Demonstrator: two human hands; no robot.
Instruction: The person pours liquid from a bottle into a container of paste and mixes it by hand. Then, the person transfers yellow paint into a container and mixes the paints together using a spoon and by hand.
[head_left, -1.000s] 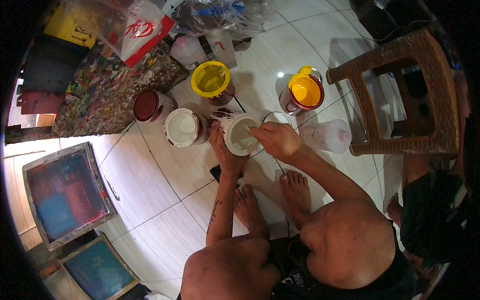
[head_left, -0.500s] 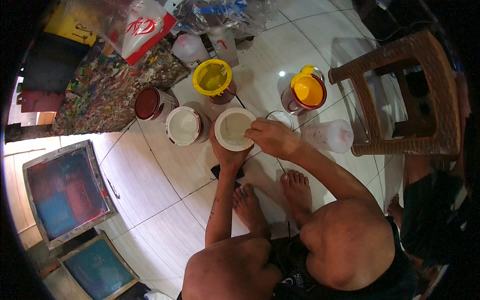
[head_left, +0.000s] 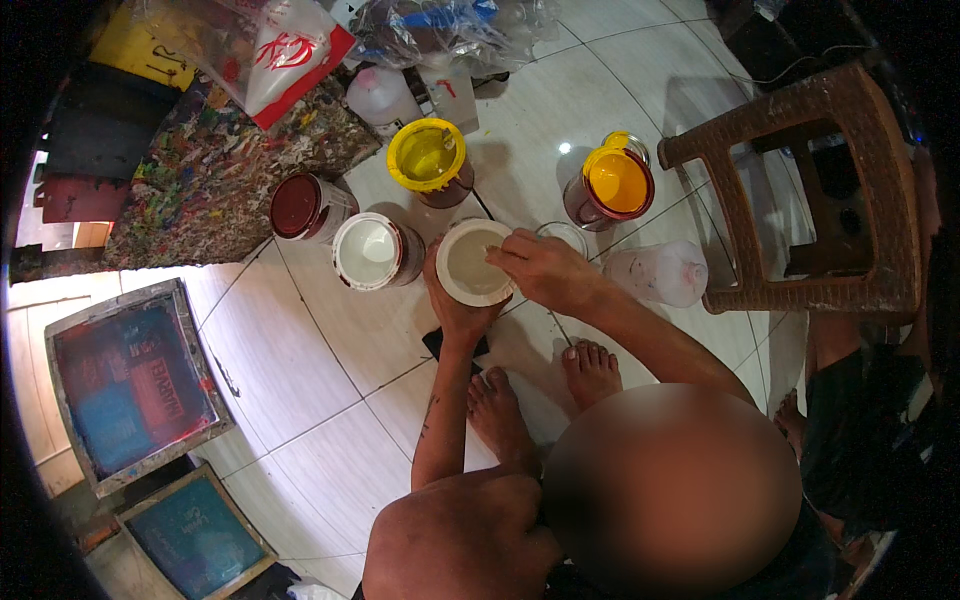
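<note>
Your left hand [head_left: 467, 312] clasps the tub [head_left: 442, 264] just right of the white can [head_left: 410, 252] | your right hand [head_left: 545, 270] has fingertips together at the tub's rim, anything pinched unclear | step: seemingly working the contents [head_left: 471, 265] | next move: likely calls for your steady hold

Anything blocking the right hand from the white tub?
Nothing visible: the right hand is at the right edge of the white tub, which the left hand holds. A white-rimmed can stands to the tub's left, out of that path.
</note>
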